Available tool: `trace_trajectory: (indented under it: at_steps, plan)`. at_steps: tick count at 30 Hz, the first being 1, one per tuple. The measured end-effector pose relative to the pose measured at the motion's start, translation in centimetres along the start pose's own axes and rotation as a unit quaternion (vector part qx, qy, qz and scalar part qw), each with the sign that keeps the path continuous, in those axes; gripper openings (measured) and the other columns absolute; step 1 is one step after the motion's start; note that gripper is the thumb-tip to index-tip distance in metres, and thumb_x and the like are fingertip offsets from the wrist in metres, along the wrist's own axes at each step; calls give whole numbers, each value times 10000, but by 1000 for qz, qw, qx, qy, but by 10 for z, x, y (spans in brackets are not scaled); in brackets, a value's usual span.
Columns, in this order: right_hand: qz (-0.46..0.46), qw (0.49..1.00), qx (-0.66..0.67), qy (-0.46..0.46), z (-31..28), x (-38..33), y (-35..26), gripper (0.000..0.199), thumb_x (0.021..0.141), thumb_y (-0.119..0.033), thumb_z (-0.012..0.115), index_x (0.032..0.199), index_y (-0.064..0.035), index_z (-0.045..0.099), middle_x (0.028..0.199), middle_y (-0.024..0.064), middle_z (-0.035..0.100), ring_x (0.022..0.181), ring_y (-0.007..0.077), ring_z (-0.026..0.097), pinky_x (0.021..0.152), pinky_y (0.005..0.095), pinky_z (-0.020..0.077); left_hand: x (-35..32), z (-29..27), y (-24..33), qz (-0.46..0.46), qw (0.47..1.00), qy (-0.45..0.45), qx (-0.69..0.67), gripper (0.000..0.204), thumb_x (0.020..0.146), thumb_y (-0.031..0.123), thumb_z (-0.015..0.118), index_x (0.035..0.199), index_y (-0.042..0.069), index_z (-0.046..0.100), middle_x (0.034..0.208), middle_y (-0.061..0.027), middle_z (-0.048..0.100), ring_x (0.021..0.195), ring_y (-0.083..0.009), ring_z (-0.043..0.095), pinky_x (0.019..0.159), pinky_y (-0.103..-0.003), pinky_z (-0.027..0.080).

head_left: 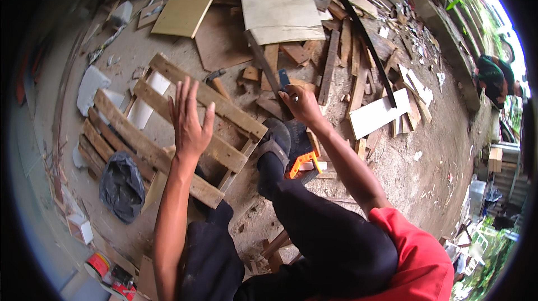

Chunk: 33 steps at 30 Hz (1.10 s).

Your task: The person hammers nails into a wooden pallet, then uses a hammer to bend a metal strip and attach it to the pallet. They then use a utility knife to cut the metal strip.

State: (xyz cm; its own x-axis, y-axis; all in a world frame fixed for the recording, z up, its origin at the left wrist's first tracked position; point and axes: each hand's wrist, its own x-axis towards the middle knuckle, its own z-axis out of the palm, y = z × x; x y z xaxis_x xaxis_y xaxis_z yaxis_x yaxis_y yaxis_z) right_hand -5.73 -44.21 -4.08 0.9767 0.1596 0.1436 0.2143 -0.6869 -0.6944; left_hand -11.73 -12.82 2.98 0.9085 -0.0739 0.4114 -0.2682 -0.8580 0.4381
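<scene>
My left hand (190, 124) is raised with its fingers stretched out, over a slatted wooden pallet (193, 94). It holds nothing. My right hand (302, 104) is closed in a pinch beside a long dark wooden strip (259, 57). A small blue piece (283, 77) shows just beyond its fingertips; what the fingers grip is too small to make out. Below that hand, a handsaw with an orange handle (301, 164) lies by my sandalled foot (274, 140). A hammer (217, 81) with a wooden handle rests at the pallet's far edge.
Loose boards and offcuts (347, 49) cover the ground ahead and to the right. A pale sheet (277, 7) lies at the back, with a yellowish panel (182, 15) to its left. A black plastic bag (121, 189) sits left of the pallet. Another person (496, 80) appears at far right.
</scene>
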Motion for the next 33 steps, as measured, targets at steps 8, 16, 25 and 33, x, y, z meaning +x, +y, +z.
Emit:
trace_trajectory:
  at_steps: [8, 16, 25, 33]
  plan:
    - [151, 924, -295, 188, -102, 7, 210, 708, 844, -232, 717, 1393, 56, 376, 1409, 289, 415, 1314, 431, 411, 1104, 460, 356, 21, 10, 14, 125, 954, -265, 69, 668, 951, 345, 565, 1491, 13, 354, 1581, -194, 294, 1489, -342, 229, 1207, -549, 110]
    - [375, 850, -362, 66, -203, 25, 296, 962, 820, -326, 740, 1546, -28, 184, 1518, 224, 353, 1431, 405, 319, 1104, 619, 316, 47, 83, 51, 54, 986, -150, 40, 532, 988, 322, 516, 1425, 25, 453, 1527, -167, 402, 1449, -335, 319, 1187, -522, 187]
    - [331, 865, -351, 136, -210, 5, 318, 361, 875, -118, 634, 1199, -9, 516, 1179, 244, 584, 1138, 420, 580, 918, 585, 455, 54, 85, 51, 53, 987, -106, -109, 450, 978, 276, 561, 1327, -7, 534, 1404, -196, 522, 1341, -379, 449, 1135, -481, 312]
    - [182, 951, -159, 193, -151, -16, 241, 325, 996, -290, 533, 1051, 29, 509, 901, 286, 630, 894, 486, 615, 753, 523, 479, 57, 39, 65, 55, 973, -115, -190, 403, 976, 207, 570, 1294, -37, 539, 1341, -230, 549, 1283, -387, 499, 1089, -446, 387]
